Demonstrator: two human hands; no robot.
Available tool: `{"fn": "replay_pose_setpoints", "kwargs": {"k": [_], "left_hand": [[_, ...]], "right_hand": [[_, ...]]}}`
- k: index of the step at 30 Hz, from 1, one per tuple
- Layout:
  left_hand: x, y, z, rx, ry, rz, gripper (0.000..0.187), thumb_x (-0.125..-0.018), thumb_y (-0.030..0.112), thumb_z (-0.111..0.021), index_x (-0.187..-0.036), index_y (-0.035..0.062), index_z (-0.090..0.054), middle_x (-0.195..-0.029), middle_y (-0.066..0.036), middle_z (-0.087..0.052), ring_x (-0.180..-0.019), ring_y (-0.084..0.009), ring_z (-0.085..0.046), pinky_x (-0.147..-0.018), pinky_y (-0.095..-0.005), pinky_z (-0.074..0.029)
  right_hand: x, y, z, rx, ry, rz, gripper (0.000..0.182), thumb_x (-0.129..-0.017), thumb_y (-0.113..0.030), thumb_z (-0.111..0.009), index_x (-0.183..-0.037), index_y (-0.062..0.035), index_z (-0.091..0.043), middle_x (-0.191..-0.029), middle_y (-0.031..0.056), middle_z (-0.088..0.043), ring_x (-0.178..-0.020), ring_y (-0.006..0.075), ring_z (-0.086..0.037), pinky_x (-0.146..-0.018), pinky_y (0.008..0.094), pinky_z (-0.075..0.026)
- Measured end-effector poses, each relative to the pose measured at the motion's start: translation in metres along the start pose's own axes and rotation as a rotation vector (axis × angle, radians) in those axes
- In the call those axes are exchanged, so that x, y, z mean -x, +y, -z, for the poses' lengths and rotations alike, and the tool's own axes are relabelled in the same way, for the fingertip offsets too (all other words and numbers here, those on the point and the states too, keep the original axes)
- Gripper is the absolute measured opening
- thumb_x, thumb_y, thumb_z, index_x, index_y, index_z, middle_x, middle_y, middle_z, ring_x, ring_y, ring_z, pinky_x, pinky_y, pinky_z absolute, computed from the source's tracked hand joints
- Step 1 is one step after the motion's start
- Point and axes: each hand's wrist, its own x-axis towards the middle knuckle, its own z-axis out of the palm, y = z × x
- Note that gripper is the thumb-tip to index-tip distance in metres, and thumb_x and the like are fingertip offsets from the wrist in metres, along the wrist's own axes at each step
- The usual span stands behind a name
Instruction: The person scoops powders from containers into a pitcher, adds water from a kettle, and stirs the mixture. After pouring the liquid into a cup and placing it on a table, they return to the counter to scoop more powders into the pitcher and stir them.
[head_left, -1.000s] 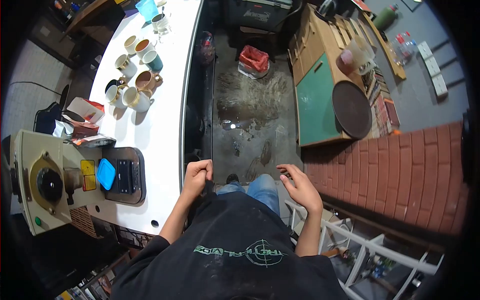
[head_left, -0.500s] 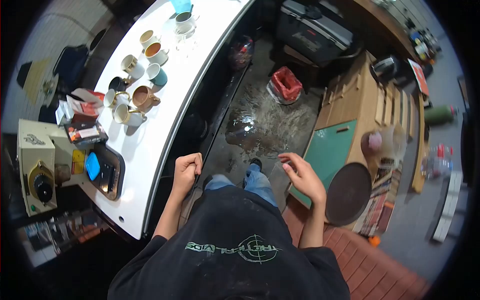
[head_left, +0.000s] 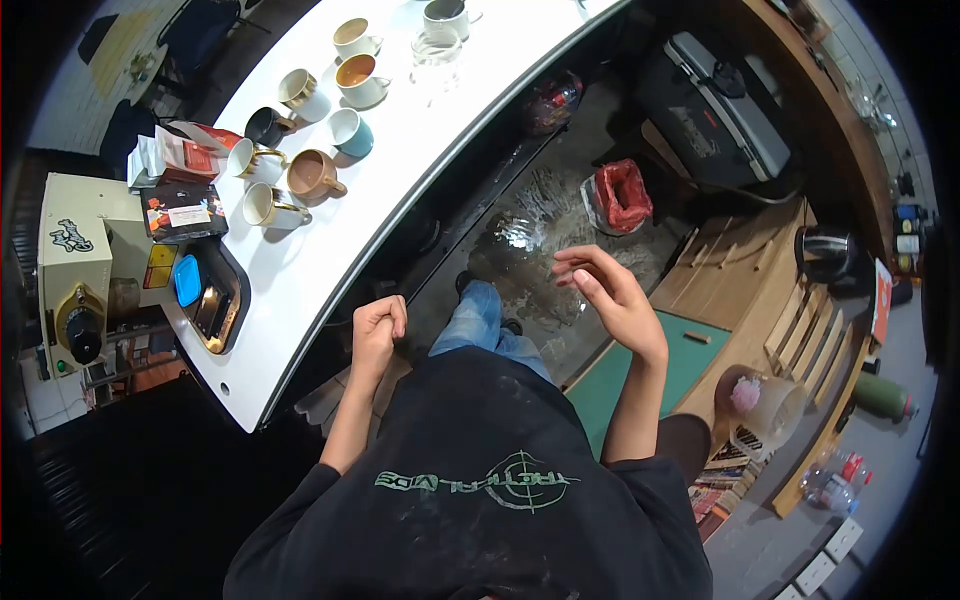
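My left hand (head_left: 379, 332) is curled into a loose fist beside the white counter (head_left: 330, 270), touching nothing; no object shows in it. Out over the floor, my right hand (head_left: 612, 298) holds nothing, its fingers apart and slightly bent, near the green cabinet panel (head_left: 655, 365). Several mugs stand on the counter ahead and to the left, among them a brown mug (head_left: 314, 175), a white and teal mug (head_left: 350, 133) and a black mug (head_left: 268, 127). A glass jug (head_left: 436, 55) sits farther along.
Wet patches shine on the floor (head_left: 515, 245) ahead. A bin with a red liner (head_left: 622, 195) stands there, with a grey cooler box (head_left: 715, 115) behind it. At right are a wooden cabinet (head_left: 745, 265) and a kettle (head_left: 828, 253). A cream machine (head_left: 90, 240) is at left.
I have stepped forward and my view has turned left, so the bin and cooler appear farther right. My right hand has risen a little; my left hand stays in a fist.
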Motion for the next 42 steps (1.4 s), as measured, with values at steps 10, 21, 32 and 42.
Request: {"fn": "replay_pose_setpoints", "kwargs": {"k": [10, 21, 32, 42], "left_hand": [[-0.095, -0.009, 0.035, 0.102, 0.031, -0.090, 0.016, -0.067, -0.009, -0.034, -0.059, 0.0015, -0.043, -0.061, -0.003, -0.042, -0.057, -0.0096, -0.036, -0.054, -0.0248, -0.026], [-0.133, -0.007, 0.054, 0.125, 0.388, -0.088, 0.012, -0.064, -0.005, -0.034, -0.057, 0.0026, -0.038, -0.058, -0.001, -0.037, -0.056, -0.0095, -0.034, -0.053, -0.0264, -0.024], [-0.224, 0.019, -0.028, 0.175, 0.823, -0.165, 0.014, -0.065, -0.008, -0.036, -0.057, 0.0037, -0.037, -0.058, -0.002, -0.035, -0.056, -0.0109, -0.032, -0.053, -0.0263, -0.023], [-0.230, 0.027, -0.103, 0.233, 1.011, -0.062, 0.020, -0.069, -0.013, -0.036, -0.059, 0.0033, -0.038, -0.060, -0.002, -0.036, -0.057, -0.0108, -0.032, -0.053, -0.0258, -0.023]], "right_hand": [[-0.102, -0.022, 0.012, 0.021, 0.015, -0.007, 0.025, -0.100, -0.016, -0.052, -0.118, 0.0007, -0.059, -0.102, 0.0084, -0.066, -0.093, 0.0141, -0.062, -0.085, 0.0281, -0.048], [-0.240, -0.047, 0.015, 0.075, -0.055, 0.081, 0.020, -0.100, -0.013, -0.052, -0.107, 0.0029, -0.062, -0.091, 0.0063, -0.065, -0.085, 0.0116, -0.062, -0.080, 0.0254, -0.048], [-0.431, -0.088, 0.121, 0.056, -0.226, 0.282, 0.017, -0.100, -0.009, -0.049, -0.096, 0.0033, -0.060, -0.081, 0.0046, -0.059, -0.076, 0.0101, -0.055, -0.071, 0.0246, -0.044], [-0.476, -0.092, 0.140, -0.095, -0.487, 0.330, 0.016, -0.100, -0.008, -0.049, -0.096, 0.0034, -0.059, -0.085, 0.0066, -0.059, -0.077, 0.0116, -0.056, -0.073, 0.0252, -0.044]]}}
